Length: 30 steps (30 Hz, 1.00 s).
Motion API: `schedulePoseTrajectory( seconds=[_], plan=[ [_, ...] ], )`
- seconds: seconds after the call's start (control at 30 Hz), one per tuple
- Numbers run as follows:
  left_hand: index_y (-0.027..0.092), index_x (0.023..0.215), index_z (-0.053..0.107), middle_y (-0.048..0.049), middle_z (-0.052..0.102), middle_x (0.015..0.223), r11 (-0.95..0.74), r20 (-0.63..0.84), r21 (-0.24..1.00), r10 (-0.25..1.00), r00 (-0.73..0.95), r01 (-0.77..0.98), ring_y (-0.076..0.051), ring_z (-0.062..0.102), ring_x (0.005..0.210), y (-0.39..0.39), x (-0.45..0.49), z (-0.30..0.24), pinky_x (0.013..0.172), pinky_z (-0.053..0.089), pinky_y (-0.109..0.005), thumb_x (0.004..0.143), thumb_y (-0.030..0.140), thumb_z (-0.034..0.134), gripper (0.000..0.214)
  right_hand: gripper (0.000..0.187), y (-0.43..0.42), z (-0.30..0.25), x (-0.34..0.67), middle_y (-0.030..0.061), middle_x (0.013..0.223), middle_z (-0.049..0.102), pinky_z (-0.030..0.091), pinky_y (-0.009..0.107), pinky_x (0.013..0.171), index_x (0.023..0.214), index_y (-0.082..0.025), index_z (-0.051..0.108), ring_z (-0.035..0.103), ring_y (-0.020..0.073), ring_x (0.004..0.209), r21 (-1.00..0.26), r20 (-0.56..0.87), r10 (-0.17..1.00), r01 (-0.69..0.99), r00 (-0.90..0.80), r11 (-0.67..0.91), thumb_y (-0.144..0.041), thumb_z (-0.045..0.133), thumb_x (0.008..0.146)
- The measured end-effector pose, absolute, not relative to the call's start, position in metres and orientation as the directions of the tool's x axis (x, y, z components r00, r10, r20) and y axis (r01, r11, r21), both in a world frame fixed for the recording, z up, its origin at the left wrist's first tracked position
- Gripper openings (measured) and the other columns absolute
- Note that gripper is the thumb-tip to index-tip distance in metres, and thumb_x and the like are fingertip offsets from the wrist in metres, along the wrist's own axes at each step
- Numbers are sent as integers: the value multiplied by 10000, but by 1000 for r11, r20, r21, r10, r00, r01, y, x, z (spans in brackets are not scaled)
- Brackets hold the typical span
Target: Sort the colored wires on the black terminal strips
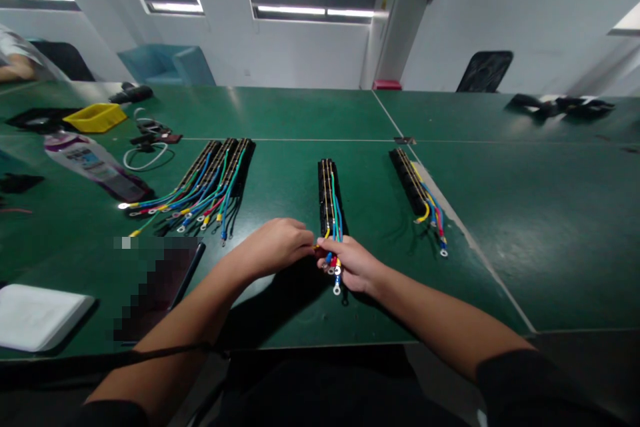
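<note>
In front of me lies a long black terminal strip (pixel 324 197) with metal contacts along its top. Green, blue, yellow and red wires run from it toward me. My right hand (pixel 357 265) is closed around this wire bundle, thumb on top, and ring terminals (pixel 337 290) stick out below it. On the other side, my left hand (pixel 290 241) pinches a yellow wire (pixel 316 248) close to the right thumb. The wire's tip is hidden by the fingers.
Several similar wired strips (pixel 220 163) lie side by side at left, and another strip (pixel 411 183) at right. Also on the green table are a bottle (pixel 93 163), a yellow bin (pixel 97 118), a phone-like dark slab (pixel 165 287) and a white box (pixel 40 317). Someone's arm (pixel 20 68) shows far left.
</note>
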<state>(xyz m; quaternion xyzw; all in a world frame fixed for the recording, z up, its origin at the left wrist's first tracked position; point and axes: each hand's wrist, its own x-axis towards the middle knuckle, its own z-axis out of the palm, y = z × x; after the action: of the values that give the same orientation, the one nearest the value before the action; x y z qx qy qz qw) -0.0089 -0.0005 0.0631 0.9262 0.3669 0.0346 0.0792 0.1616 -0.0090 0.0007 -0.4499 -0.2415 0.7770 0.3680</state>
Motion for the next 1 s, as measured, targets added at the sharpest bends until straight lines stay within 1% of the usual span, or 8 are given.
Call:
schedulePoseTrajectory(
  seconds=[0.2,0.3,0.37,0.43,0.5,0.63,0.87,1.0],
  plan=[
    [142,777,627,-31,600,723,-688,38,240,712,701,685,-115,540,612,1,-7,50,570,348,-236,948,275,413,304,177,-8,3,165,19,553,600,423,171,377,732,-98,568,597,104,426,-722,-504,793,-337,-342,-604,-85,497,894],
    [148,830,645,-27,611,748,-687,75,320,705,705,653,-115,562,659,3,-13,44,598,371,-221,924,291,473,243,225,-7,3,166,10,522,583,433,164,391,676,-100,560,568,81,397,-718,-512,791,-338,-335,-608,-108,513,896],
    [156,855,648,-17,622,755,-705,87,357,679,729,613,-112,567,669,4,-16,43,608,377,-215,894,297,529,189,210,-7,2,166,4,520,582,435,160,396,679,-107,557,550,70,387,-701,-525,780,-347,-340,-623,-124,540,888],
    [159,850,645,-10,622,740,-725,88,357,654,751,589,-108,559,650,3,-17,42,601,370,-217,890,300,536,182,169,-6,0,165,-3,526,583,434,160,394,703,-115,559,551,71,390,-694,-529,773,-346,-351,-632,-133,576,870],
    [156,822,638,-11,613,717,-731,89,334,653,752,595,-106,545,625,2,-17,43,588,359,-225,918,303,487,231,167,-6,0,165,-5,523,577,425,160,381,698,-115,560,558,78,392,-708,-520,774,-324,-361,-627,-139,594,859],
    [144,785,620,-22,608,708,-712,92,325,679,728,623,-105,536,614,0,-14,43,579,352,-231,950,272,408,298,213,-6,3,165,1,515,576,426,165,379,685,-105,566,569,86,393,-737,-510,771,-269,-382,-620,-134,535,894],
    [162,802,651,-1,621,691,-714,102,389,661,743,582,-93,537,604,3,-17,41,571,350,-218,898,283,505,212,208,-6,9,165,11,519,601,421,157,368,727,-107,560,570,84,395,-736,-548,747,-207,-377,-644,-151,499,921],
    [154,792,633,-8,620,694,-704,87,397,667,740,588,-95,533,606,2,-17,42,570,345,-222,929,261,446,255,193,-6,9,164,1,508,589,425,156,366,707,-109,559,552,77,375,-717,-554,736,-227,-388,-659,-148,548,896]
  ],
)
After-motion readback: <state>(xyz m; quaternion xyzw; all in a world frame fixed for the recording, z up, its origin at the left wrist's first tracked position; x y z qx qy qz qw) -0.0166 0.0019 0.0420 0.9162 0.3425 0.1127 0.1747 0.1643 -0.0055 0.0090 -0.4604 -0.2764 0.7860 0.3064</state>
